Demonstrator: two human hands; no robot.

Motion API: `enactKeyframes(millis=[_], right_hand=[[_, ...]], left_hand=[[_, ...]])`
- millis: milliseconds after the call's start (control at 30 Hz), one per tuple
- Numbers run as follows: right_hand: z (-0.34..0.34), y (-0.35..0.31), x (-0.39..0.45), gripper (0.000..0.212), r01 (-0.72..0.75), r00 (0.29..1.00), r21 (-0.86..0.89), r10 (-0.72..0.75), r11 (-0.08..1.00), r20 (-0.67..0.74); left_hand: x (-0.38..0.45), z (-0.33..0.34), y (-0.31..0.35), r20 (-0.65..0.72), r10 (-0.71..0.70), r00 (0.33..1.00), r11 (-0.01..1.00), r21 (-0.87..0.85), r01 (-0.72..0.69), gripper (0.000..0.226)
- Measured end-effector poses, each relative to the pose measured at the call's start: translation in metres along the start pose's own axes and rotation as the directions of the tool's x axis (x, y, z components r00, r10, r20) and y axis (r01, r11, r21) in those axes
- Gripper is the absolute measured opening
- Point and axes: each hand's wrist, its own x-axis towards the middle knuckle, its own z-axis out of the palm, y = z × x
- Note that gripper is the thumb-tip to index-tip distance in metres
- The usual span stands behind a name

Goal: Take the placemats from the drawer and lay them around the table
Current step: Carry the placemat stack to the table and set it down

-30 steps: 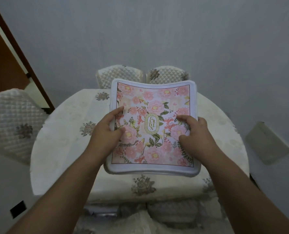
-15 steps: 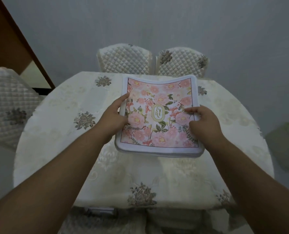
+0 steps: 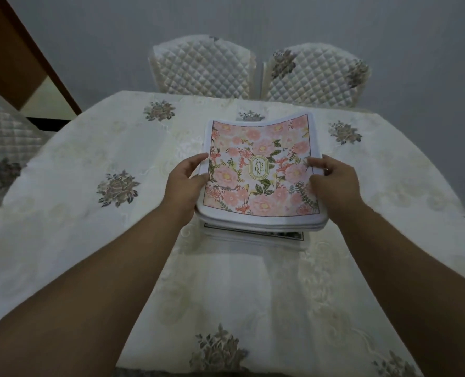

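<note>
Here, quilted chair at left, two quilted chairs beyond our table, our left hand gripping the stack's left edge, floral placemats stacked mid-table, top ones lifted, our right hand gripping the right edge.

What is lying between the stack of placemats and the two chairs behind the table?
In the head view, only tablecloth with one embroidered flower lies between the placemats and the two chairs; nothing else stands there.
</note>
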Motion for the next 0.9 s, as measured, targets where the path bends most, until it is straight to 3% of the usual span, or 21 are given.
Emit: enactKeyframes(millis=[100, 167, 233, 333, 400, 533, 733, 900], right_hand=[[0.016, 0.046, 0.000, 0.043, -0.089, 0.992, -0.006, 0.090, 0.996, 0.085], [0.021, 0.081, -0.015, 0.053, -0.131, 0.966, -0.116, 0.154, 0.984, 0.209], [0.021, 0.113, -0.036, 0.079, -0.087, 0.933, -0.226, 0.158, 0.970, 0.322], [0.023, 0.149, -0.053, 0.108, 0.179, 0.927, -0.263, -0.073, 0.948, 0.368], [0.024, 0.163, -0.052, 0.114, 0.248, 0.922, -0.281, -0.137, 0.927, 0.361], [0.027, 0.168, -0.054, 0.112, 0.257, 0.938, -0.288, -0.166, 0.922, 0.304], [0.032, 0.166, -0.061, 0.099, 0.250, 0.959, -0.294, -0.194, 0.922, 0.206], [0.032, 0.159, -0.065, 0.096, 0.240, 0.962, -0.320, -0.179, 0.917, 0.209]], left_hand=[[0.015, -0.009, -0.033, 0.144, -0.082, 0.986, 0.978, 0.200, 0.052, 0.041], [0.016, -0.025, -0.061, 0.290, -0.182, 0.940, 0.898, 0.438, 0.039, 0.077], [0.013, -0.040, -0.088, 0.411, -0.156, 0.898, 0.753, 0.638, -0.161, 0.106], [0.010, -0.055, -0.118, 0.492, 0.020, 0.870, 0.563, 0.714, -0.416, 0.122], [0.010, -0.058, -0.130, 0.497, 0.135, 0.857, 0.461, 0.734, -0.498, 0.120], [0.009, -0.058, -0.143, 0.486, 0.308, 0.818, 0.384, 0.723, -0.574, 0.109], [0.010, -0.059, -0.153, 0.422, 0.303, 0.854, 0.336, 0.791, -0.510, 0.104], [0.011, -0.061, -0.156, 0.427, 0.304, 0.852, 0.315, 0.799, -0.512, 0.097]])
